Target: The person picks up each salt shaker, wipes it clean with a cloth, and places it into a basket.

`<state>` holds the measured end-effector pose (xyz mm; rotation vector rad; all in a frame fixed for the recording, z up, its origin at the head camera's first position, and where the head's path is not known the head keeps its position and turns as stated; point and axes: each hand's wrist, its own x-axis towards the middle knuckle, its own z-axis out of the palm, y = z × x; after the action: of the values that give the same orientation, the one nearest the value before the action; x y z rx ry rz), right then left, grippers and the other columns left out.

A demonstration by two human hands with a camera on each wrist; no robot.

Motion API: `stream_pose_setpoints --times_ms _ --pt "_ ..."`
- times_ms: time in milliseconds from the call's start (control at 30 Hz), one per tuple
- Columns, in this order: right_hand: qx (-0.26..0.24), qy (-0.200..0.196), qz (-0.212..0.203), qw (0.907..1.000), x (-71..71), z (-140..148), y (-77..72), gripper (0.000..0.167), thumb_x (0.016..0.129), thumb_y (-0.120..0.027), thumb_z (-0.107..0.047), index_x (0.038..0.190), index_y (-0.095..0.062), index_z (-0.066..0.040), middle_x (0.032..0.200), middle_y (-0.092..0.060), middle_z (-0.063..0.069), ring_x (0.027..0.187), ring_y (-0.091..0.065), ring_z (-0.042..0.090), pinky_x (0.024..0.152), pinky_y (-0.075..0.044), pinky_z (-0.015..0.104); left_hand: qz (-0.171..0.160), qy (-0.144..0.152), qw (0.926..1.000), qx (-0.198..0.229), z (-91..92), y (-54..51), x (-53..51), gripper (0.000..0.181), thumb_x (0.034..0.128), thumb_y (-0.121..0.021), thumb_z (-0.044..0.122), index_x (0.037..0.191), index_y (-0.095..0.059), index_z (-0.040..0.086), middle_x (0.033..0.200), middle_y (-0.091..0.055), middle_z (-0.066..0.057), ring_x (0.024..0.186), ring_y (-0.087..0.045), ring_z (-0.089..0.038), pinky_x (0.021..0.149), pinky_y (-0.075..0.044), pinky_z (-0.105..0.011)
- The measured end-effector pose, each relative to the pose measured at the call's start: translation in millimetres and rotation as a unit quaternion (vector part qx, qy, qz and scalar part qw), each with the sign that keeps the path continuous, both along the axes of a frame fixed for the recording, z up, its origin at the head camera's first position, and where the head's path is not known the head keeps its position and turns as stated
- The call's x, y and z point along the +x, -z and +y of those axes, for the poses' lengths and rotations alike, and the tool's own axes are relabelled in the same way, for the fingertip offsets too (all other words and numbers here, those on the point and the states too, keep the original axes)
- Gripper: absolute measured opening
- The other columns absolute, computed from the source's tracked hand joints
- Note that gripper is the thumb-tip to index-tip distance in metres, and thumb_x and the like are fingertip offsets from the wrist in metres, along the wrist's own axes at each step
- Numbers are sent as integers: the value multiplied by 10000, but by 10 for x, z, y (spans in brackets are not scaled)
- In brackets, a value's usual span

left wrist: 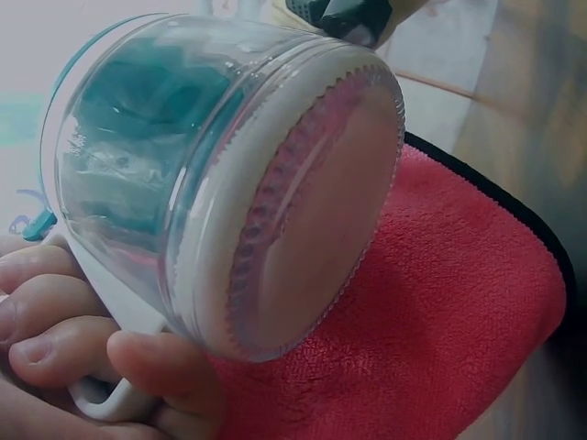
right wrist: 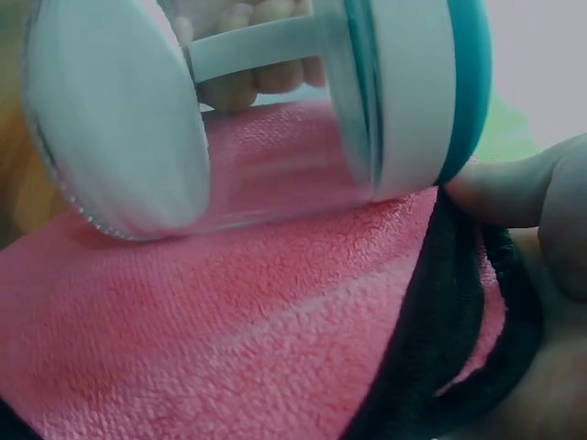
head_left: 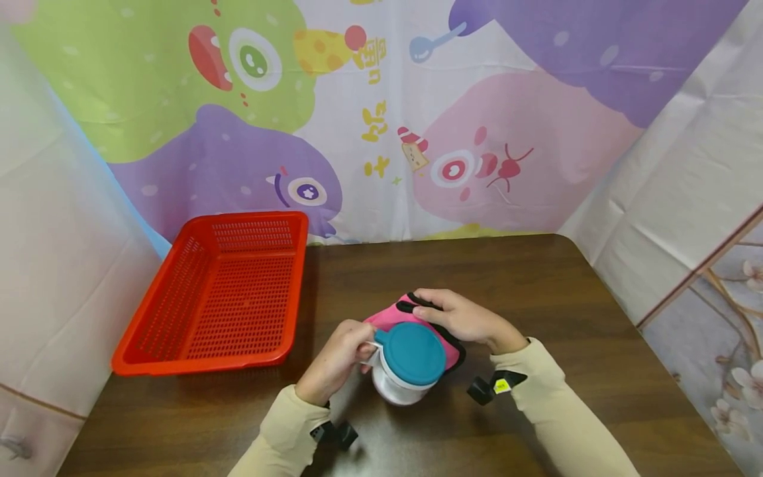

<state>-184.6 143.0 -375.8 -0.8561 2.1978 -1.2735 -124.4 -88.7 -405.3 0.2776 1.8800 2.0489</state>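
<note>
The left hand (head_left: 335,356) gripped the mug (head_left: 414,355) by its handle (right wrist: 257,48); the right hand (head_left: 467,319), partly hidden, seemingly pinched the cloth (head_left: 386,318). A sharp tug could have tipped the mug.

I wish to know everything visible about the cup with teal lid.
The cup has a transparent body, perhaps plastic or glass, a teal lid with a small tab, a white collar under it, a white base rim and a white handle. The left hand grips this handle. In the head view, it is over the table, closed lid toward the camera. The pink cloth touches the cup's side; whether the right thumb touches the lid is unclear.
</note>
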Motion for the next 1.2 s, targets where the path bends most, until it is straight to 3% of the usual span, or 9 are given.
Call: stream_pose_setpoints --times_ms 233,533,800,1033,1200 --pt "-143 37 199 9997 34 5 -1 302 991 -522 -238 1219 -560 -43 1077 -621 114 974 -562 234 883 -493 358 -60 -31 9997 240 -27 4 5 324 847 -363 50 540 -310 140 512 -280 68 480 -286 -83 478 -355 -222" --pt "-268 -92 492 9984 18 -27 7 296 970 -565 -212 1204 -634 -44 1054 -683 103 940 -608 193 864 -515 272 -129 -24 9996 251 -20 -6 0 323 850 -353 56 542 -305 138 508 -278 71 469 -277 -86 472 -351 -219" --pt "-220 -423 153 9987 -36 -83 -17 282 966 -564 -177 1186 -657 -29 1026 -685 111 923 -602 210 843 -513 295 -210 9 9997 77 25 4 -7 321 828 -380 58 529 -309 150 502 -280 78 466 -282 -83 468 -340 -229" --pt "-197 -684 124 9974 -53 -100 -30 247 970 -546 -175 1151 -671 -63 1031 -695 99 916 -607 208 847 -518 338 -204 5 9998 -12 46 38 -17 321 838 -374 65 532 -317 147 500 -291 71 467 -291 -98 463 -343 -217" --pt "-142 -533 -23 9985 -36 -105 -37 255 968 -549 -177 1159 -672 -62 1031 -692 100 922 -599 220 852 -504 372 -161 -10 9999 -23 66 51 -19 319 838 -379 71 532 -325 141 505 -301 65 481 -277 -146 463 -343 -216"
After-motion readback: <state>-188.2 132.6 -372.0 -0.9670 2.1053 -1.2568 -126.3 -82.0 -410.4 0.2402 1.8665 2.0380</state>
